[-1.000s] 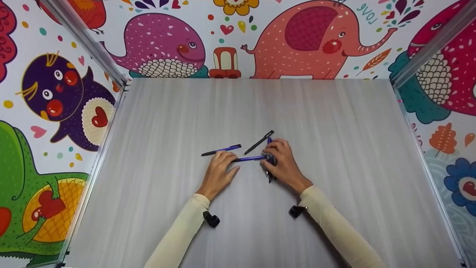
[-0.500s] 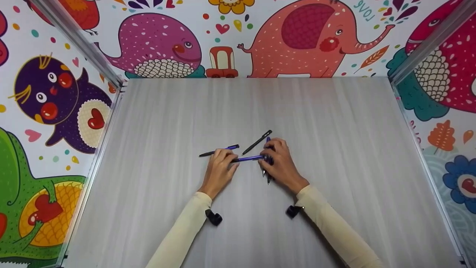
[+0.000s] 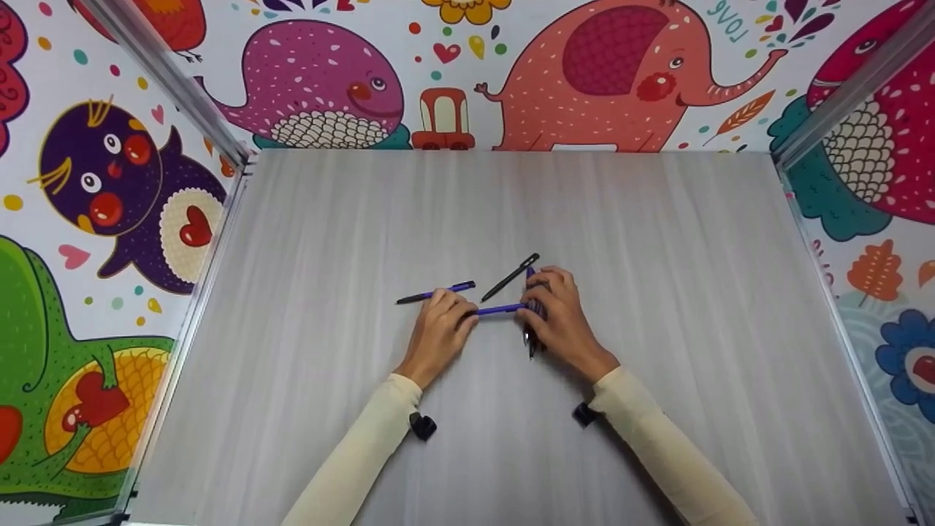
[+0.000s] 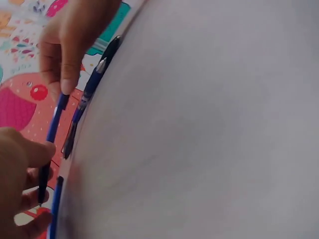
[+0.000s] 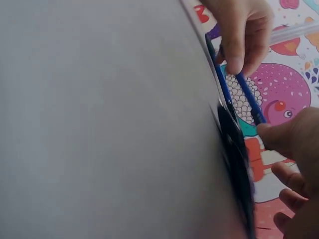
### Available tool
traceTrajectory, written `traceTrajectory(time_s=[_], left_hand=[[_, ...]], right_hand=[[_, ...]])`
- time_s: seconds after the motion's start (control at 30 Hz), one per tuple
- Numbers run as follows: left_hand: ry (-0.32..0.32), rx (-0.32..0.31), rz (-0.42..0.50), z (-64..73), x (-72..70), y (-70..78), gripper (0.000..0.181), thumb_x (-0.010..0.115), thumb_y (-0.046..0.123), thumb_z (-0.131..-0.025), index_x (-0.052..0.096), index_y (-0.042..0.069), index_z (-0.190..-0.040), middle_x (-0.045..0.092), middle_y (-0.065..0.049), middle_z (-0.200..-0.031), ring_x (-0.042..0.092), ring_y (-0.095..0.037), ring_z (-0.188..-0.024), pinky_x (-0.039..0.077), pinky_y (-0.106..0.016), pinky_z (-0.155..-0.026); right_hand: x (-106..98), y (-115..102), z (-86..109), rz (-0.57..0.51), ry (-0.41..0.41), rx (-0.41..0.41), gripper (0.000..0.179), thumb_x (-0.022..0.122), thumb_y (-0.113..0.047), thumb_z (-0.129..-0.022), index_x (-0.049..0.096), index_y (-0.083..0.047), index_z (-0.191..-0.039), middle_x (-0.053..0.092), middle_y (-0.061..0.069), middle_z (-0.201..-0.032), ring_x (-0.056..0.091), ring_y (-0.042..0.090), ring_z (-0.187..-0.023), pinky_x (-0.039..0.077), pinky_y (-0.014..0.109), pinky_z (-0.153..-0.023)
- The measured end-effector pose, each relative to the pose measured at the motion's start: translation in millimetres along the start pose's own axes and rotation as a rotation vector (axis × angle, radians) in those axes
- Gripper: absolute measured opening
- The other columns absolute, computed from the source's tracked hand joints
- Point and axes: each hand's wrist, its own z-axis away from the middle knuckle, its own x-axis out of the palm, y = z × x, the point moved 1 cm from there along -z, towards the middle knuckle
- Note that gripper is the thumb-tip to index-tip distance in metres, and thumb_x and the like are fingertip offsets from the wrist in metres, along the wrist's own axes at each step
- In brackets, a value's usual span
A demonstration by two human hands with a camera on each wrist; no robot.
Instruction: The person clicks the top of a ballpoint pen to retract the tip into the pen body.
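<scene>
A blue pen with a black end (image 3: 500, 310) is held crosswise between both hands. My left hand (image 3: 437, 329) pinches its black end between thumb and fingers. At the other end, the thumb and fingertips of my right hand (image 3: 562, 315) pinch the pen. In the left wrist view, the same blue pen (image 4: 54, 124) spans the two hands, just above the table. Several dark pens (image 3: 530, 343) lie together under the right hand, mostly hidden by it. Beyond the left fingers lies a blue and black pen (image 3: 462, 286). A black pen (image 3: 509, 277) lies slanted between the hands, farther back.
The hands work over the middle of a pale wood-grain table (image 3: 350, 219). Metal rails (image 3: 182, 351) edge its sides, and walls printed with cartoon animals (image 3: 321, 80) stand at the back and sides. A small black wrist camera (image 3: 422, 426) sits at the left cuff.
The left thumb has come up from beside the pen to close on its black end, and the left hand has shifted slightly right. The right hand keeps its hold; the loose pens lie as before.
</scene>
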Motion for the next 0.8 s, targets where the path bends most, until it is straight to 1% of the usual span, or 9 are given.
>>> traceTrajectory(time_s=[0.1, 0.2, 0.37, 0.5, 0.63, 0.73, 0.8], left_hand=[[0.005, 0.02, 0.002, -3.6, -0.9, 6.7, 0.007, 0.083, 0.012, -0.1, 0.083, 0.008, -0.105, 0.076, -0.004, -0.103, 0.065, -0.025, -0.104, 0.054, -0.044, -0.096], [0.004, 0.029, 0.006, -6.4, 0.5, 11.8, 0.007, 0.083, 0.011, -0.1, 0.083, 0.007, -0.105, 0.076, -0.004, -0.103, 0.065, -0.025, -0.104, 0.054, -0.044, -0.095], [-0.011, 0.018, 0.02, -9.3, 4.5, 18.5, 0.007, 0.083, 0.012, -0.1, 0.083, 0.008, -0.105, 0.077, -0.002, -0.103, 0.066, -0.024, -0.106, 0.054, -0.043, -0.095], [-0.013, 0.018, 0.036, -11.6, 7.3, 24.1, 0.007, 0.084, 0.012, -0.1, 0.082, 0.009, -0.105, 0.077, -0.002, -0.103, 0.066, -0.024, -0.105, 0.055, -0.042, -0.091], [-0.011, 0.021, 0.046, -13.8, 10.7, 29.9, 0.007, 0.084, 0.011, -0.099, 0.082, 0.008, -0.105, 0.077, -0.003, -0.102, 0.066, -0.024, -0.102, 0.056, -0.042, -0.09], [-0.008, 0.022, 0.057, -15.1, 13.2, 33.7, 0.007, 0.085, 0.011, -0.098, 0.082, 0.008, -0.104, 0.076, -0.003, -0.101, 0.066, -0.023, -0.101, 0.057, -0.042, -0.089], [-0.006, 0.024, 0.069, -16.1, 14.8, 35.9, 0.007, 0.085, 0.01, -0.097, 0.082, 0.008, -0.103, 0.076, -0.003, -0.101, 0.066, -0.023, -0.101, 0.057, -0.042, -0.089]], right_hand=[[-8, -2, 1.4, -0.007, 0.029, -0.013, 0.021, 0.09, 0.0, -0.089, 0.075, -0.002, -0.103, 0.067, 0.018, -0.13, 0.048, 0.046, -0.141, 0.037, 0.063, -0.119], [-14, -4, 3.2, -0.018, 0.038, -0.006, 0.02, 0.089, 0.001, -0.09, 0.075, -0.002, -0.104, 0.068, 0.017, -0.126, 0.05, 0.046, -0.139, 0.038, 0.061, -0.119], [-23, -5, 6.0, -0.035, 0.034, 0.048, 0.017, 0.086, 0.0, -0.093, 0.075, -0.004, -0.105, 0.071, 0.012, -0.118, 0.054, 0.041, -0.134, 0.041, 0.055, -0.117], [-29, -4, 8.3, -0.063, 0.042, 0.091, 0.018, 0.086, 0.004, -0.092, 0.075, -0.001, -0.105, 0.075, 0.01, -0.113, 0.058, 0.039, -0.129, 0.044, 0.056, -0.113], [-34, -5, 11.4, -0.098, 0.047, 0.148, 0.018, 0.085, 0.004, -0.093, 0.075, 0.0, -0.107, 0.076, 0.011, -0.112, 0.059, 0.037, -0.13, 0.046, 0.056, -0.114], [-38, -6, 13.9, -0.115, 0.07, 0.172, 0.019, 0.085, 0.004, -0.092, 0.076, 0.0, -0.108, 0.074, 0.011, -0.114, 0.06, 0.035, -0.129, 0.049, 0.052, -0.112], [-40, -6, 15.4, -0.128, 0.092, 0.175, 0.02, 0.085, 0.005, -0.092, 0.076, 0.002, -0.109, 0.073, 0.012, -0.116, 0.061, 0.035, -0.126, 0.05, 0.046, -0.111]])
